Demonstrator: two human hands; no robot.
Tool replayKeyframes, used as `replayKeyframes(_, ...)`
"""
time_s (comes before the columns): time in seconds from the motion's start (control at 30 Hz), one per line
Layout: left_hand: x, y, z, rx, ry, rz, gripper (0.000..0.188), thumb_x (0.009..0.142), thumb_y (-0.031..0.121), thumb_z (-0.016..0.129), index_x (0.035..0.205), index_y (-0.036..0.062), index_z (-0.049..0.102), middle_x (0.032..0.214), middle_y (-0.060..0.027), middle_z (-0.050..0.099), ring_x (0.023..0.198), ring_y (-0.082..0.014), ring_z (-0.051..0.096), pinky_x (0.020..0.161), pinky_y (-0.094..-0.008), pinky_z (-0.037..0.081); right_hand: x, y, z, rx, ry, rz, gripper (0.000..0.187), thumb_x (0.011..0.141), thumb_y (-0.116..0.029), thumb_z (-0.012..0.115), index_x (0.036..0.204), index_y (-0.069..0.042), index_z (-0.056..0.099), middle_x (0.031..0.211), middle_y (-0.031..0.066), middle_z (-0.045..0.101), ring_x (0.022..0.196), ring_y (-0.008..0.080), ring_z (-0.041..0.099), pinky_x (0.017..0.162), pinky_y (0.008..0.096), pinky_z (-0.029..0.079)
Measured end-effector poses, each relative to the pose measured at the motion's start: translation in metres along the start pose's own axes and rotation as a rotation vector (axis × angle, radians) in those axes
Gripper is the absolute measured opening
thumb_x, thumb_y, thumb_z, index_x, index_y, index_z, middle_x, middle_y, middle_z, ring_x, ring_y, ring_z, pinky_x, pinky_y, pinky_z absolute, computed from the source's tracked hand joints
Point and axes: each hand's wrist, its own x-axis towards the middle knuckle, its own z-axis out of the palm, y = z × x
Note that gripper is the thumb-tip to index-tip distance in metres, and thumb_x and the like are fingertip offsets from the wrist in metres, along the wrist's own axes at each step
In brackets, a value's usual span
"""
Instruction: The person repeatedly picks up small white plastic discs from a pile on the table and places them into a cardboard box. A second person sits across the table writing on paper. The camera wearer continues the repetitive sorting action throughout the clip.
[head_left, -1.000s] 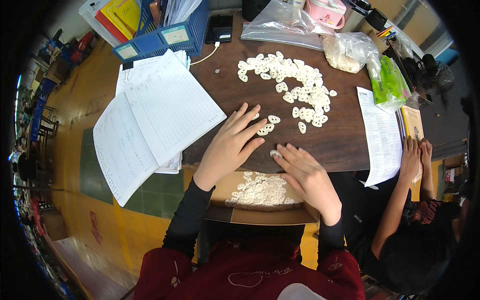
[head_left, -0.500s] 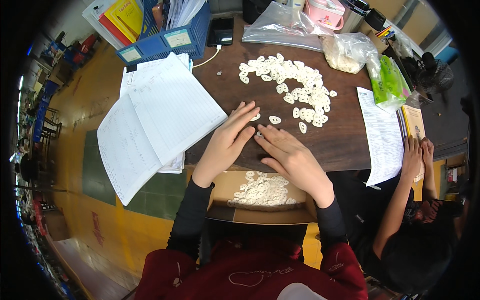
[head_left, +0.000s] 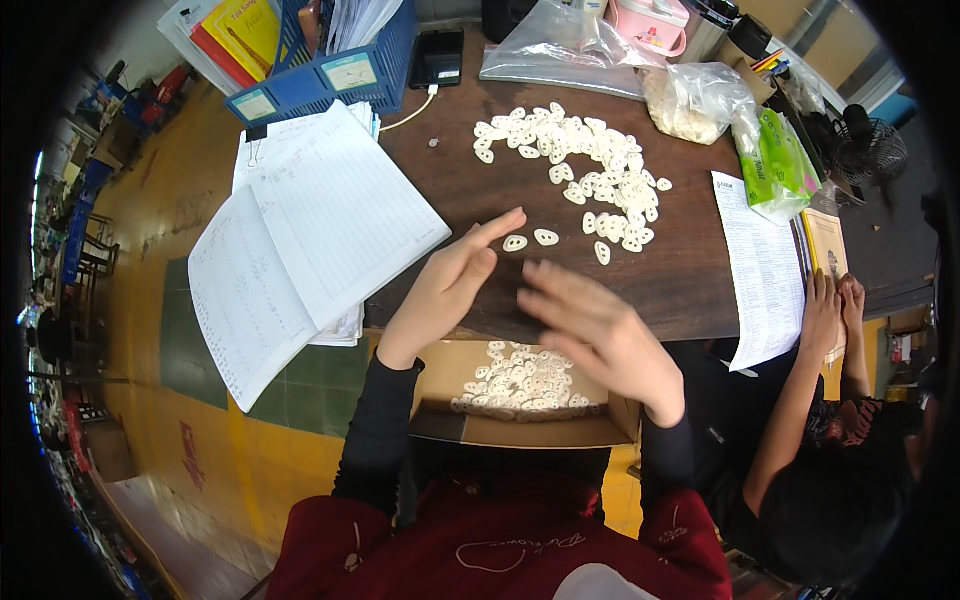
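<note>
Small cream rounded pieces with holes lie in a curved heap on the dark wooden table. Two loose pieces sit apart from the heap, just beyond my hands. My left hand is at the table's near edge beside the open notebook, fingers stretched out and holding nothing. Facing it, my right hand has its fingers extended, somewhat smeared by motion, with nothing visible in it. Below the table edge is a cardboard box with many more of the same pieces inside.
A blue basket of papers and a phone on a cable stand at the far left. Clear plastic bags, a green packet and a printed sheet are rightward. Another person's hands rest at the right.
My right hand has moved back and to the right, away from the left hand. The piece that was by its fingertips no longer shows on the table there.
</note>
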Motion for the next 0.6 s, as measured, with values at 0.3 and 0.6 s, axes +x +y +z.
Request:
replayKeyframes(0.3, -0.006, -0.003, -0.005, -0.178, 0.155, -0.083, 0.068, 0.116, 0.052, 0.031, 0.153, -0.0010, 0.051, 0.155, -0.0176, 0.057, 0.151, -0.0292, 0.046, 0.127, -0.0425, 0.029, 0.021, 0.012, 0.040, -0.367, 0.014, -0.001, 0.054, 0.098, -0.030, 0.072, 0.143, -0.002, 0.062, 0.152, 0.0169, 0.060, 0.142, 0.0307, 0.057, 0.121, 0.0436, 0.044)
replayKeyframes(0.6, 0.056, -0.008, 0.051, 0.587, 0.041, 0.114, 0.053, 0.112, 0.042, 0.051, 0.156, 0.0123, 0.053, 0.166, -0.0136, 0.044, 0.156, -0.0414, 0.035, 0.127, -0.0568, 0.027, -0.067, -0.039, 0.029, 0.026, -0.087, 0.008, 0.043, 0.092, -0.023, 0.077, 0.130, -0.003, 0.073, 0.151, 0.0167, 0.061, 0.139, 0.0355, 0.059, 0.114, 0.0472, 0.050)
